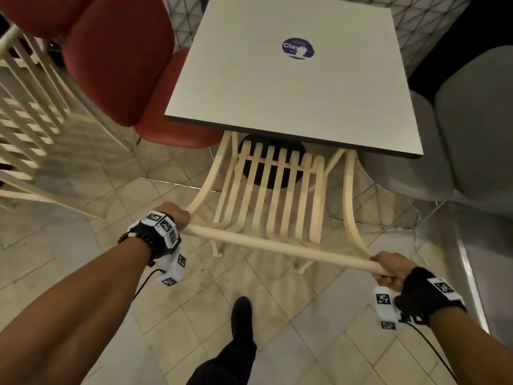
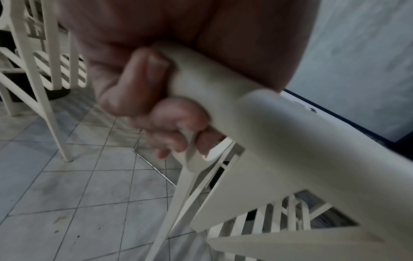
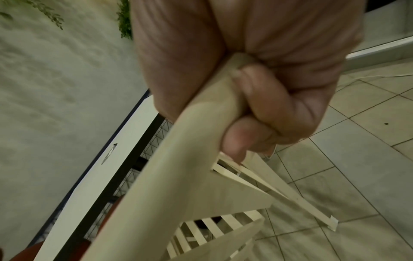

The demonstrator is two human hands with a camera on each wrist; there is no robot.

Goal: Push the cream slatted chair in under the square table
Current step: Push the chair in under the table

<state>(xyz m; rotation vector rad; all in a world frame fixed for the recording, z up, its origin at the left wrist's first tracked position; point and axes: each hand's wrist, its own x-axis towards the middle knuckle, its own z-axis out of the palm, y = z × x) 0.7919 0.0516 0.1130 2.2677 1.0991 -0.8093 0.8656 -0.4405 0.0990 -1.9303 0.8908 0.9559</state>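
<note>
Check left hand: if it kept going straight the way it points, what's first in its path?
The left hand, gripping the cream slatted chair, points toward the red chair beside the square table; likely that seat first, though depth is unclear.

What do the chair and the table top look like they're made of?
Chair: probably wood or plastic painted cream with a satin finish; thin bent slats, a rounded top rail, no grain visible. Table top: likely laminate board; flat, matt off-white face with a thin dark edge band. Both are guesses from looks alone.
</note>
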